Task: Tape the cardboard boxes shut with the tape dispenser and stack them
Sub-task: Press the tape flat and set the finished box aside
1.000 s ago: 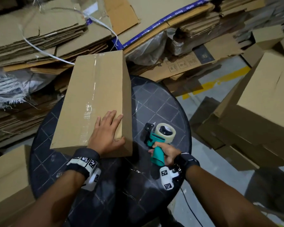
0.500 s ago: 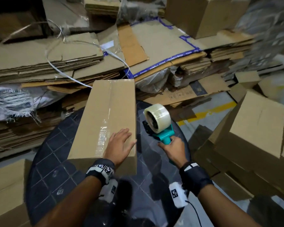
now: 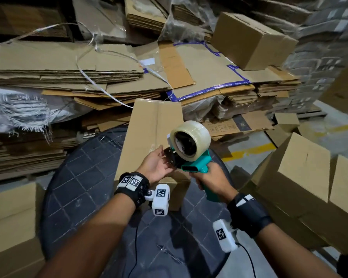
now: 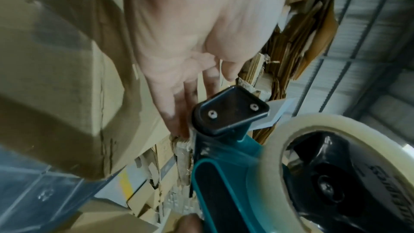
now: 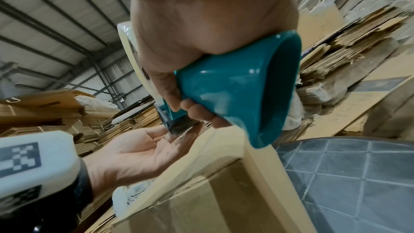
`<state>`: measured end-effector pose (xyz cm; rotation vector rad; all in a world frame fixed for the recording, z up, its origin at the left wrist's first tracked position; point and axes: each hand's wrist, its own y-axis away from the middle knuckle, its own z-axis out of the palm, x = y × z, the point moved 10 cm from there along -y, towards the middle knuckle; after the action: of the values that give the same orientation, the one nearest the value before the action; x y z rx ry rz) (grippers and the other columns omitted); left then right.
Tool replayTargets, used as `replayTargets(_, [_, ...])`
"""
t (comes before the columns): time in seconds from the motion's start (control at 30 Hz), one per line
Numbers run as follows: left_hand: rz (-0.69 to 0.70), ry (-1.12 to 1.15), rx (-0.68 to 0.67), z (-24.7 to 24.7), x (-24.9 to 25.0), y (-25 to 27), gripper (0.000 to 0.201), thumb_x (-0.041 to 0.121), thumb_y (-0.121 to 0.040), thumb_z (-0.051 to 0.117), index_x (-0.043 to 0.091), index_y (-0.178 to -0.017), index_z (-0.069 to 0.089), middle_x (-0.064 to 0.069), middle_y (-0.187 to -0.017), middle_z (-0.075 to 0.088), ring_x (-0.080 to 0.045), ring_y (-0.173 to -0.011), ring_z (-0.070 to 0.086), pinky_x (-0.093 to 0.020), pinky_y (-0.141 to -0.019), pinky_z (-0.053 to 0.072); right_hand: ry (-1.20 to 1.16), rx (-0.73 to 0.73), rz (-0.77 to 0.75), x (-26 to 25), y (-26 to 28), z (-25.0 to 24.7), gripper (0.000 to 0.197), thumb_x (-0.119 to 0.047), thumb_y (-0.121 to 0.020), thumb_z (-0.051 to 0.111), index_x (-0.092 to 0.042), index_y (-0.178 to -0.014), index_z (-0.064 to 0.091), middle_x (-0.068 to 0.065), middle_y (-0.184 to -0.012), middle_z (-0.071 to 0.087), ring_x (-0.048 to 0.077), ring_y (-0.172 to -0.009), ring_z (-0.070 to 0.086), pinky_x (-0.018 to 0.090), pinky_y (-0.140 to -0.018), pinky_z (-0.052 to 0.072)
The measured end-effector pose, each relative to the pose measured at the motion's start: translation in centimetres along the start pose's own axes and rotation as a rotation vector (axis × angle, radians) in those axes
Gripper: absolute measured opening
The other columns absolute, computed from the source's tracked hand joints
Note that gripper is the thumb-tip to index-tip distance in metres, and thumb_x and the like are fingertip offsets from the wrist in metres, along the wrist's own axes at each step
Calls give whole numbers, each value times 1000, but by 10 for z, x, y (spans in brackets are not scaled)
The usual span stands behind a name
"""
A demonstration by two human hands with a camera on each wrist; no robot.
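A long brown cardboard box lies on the round dark table, with clear tape along its top seam. My right hand grips the teal handle of the tape dispenser, raised above the box's near right end. Its roll of clear tape faces me. My left hand is palm up over the box with straight fingers touching the dispenser's black front end. In the right wrist view the teal handle fills the middle and the left hand lies under the dispenser's nose.
Flattened cardboard stacks are piled behind the table. Made-up boxes stand at the right and one at the left. A closed box sits on the far pile. Yellow floor marking shows at the right.
My right hand lifted the dispenser off the table and over the box's near end. My left hand left the box top, turned palm up and reached the dispenser's front.
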<state>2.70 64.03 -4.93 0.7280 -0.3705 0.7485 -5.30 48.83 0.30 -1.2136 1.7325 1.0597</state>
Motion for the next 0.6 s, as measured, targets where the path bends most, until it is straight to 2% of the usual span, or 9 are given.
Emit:
replayTargets(0.1, [38,85,-8,-15,10,16,35,24,-105,45,2,-130,54,-21,-122,67,-33,-119,61,-46,-94,53,66,-52,-26,-20,4,19,17,-12,-83,75,-5,-93,63,6,-66,64,18,-54,58,32,-52,49])
replayTargets(0.2, [77,116,-32,-26,20,31,27,8,-101,45,-2,-123,58,-23,-117,67,-33,-115,62,-43,-97,54,107,-110,-54,-38,7,36,16,-16,-83,75,-8,-89,62,1,-61,64,16,-52,59,33,-55,50])
replayTargets(0.3, [150,106,-25,-40,30,40,40,-7,-96,44,-5,-136,50,-27,-132,59,-34,-118,61,-39,-89,60,118,-148,-66,-50,10,50,14,-16,-85,74,-9,-89,63,0,-63,65,16,-54,60,34,-57,51])
replayTargets(0.37, [192,152,5,-52,34,43,50,-15,-91,43,-1,-139,48,-27,-132,60,-35,-114,64,-39,-85,61,136,-174,-66,-58,13,58,14,-16,-85,74,-9,-90,64,1,-66,66,15,-56,61,34,-57,52])
replayTargets(0.43, [222,211,6,-63,36,47,56,-13,-82,45,0,-137,48,-27,-131,59,-35,-112,65,-41,-87,60,142,-192,-62,-65,15,64,13,-15,-85,74,-9,-91,64,2,-67,65,13,-55,60,31,-56,51])
replayTargets(0.53, [247,290,-75,-66,36,58,41,0,-78,45,9,-117,50,-28,-131,50,-36,-112,59,-43,-87,58,151,-213,-62,-73,18,72,14,-13,-86,74,-7,-94,64,3,-69,64,14,-57,59,30,-54,50])
replayTargets(0.6, [251,334,-145,-64,35,68,37,6,-80,46,15,-116,45,-27,-133,49,-39,-118,54,-47,-90,55,169,-225,-61,-77,19,76,15,-13,-85,74,-8,-95,64,3,-70,65,16,-58,60,31,-55,50])
